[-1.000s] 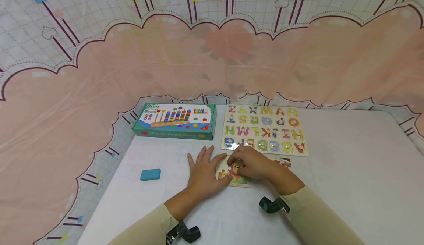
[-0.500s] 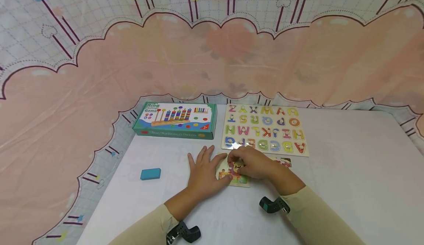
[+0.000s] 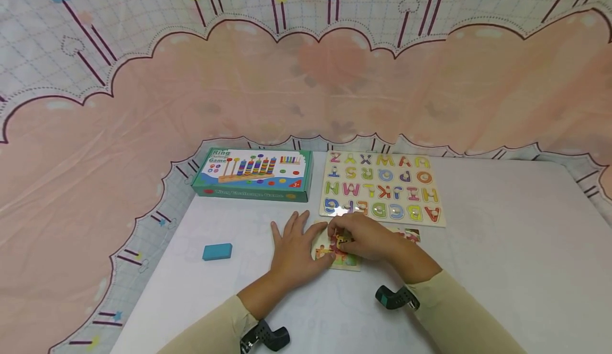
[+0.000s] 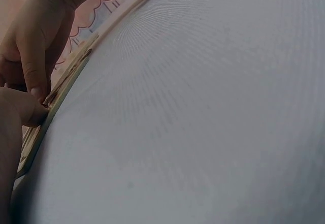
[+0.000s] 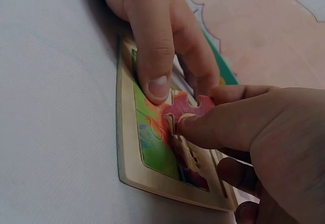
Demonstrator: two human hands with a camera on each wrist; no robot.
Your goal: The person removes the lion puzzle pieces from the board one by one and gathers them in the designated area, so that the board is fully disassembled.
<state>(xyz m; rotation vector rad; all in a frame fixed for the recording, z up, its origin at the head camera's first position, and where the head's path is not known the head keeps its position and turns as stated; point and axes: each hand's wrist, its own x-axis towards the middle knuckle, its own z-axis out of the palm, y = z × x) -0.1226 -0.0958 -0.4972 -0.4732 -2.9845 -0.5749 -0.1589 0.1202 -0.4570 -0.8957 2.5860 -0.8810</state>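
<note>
A small wooden jigsaw puzzle board [image 3: 353, 264] lies flat on the table between both hands, with colourful pieces set in its frame. My left hand [image 3: 295, 253] rests at its left side with fingers spread. In the right wrist view, the left thumb [image 5: 158, 88] presses on pieces near the board's edge. My right hand [image 3: 367, 237] pinches a pinkish-red jigsaw piece [image 5: 190, 106] between thumb and index finger, tilted up over the board. Green pieces [image 5: 160, 153] lie in the frame beside it. The right hand's knuckles hide part of the board in the head view.
An alphabet puzzle board [image 3: 382, 186] lies just behind the hands. To its left sits a green Ring Challenge Game box [image 3: 253, 176]. A blue block [image 3: 217, 252] lies at the left. Right of the right hand shows a dark, reddish printed piece [image 3: 412, 235].
My right hand's fingertips have shifted slightly over the board, still pinching the jigsaw piece. The left hand has stayed in place.
</note>
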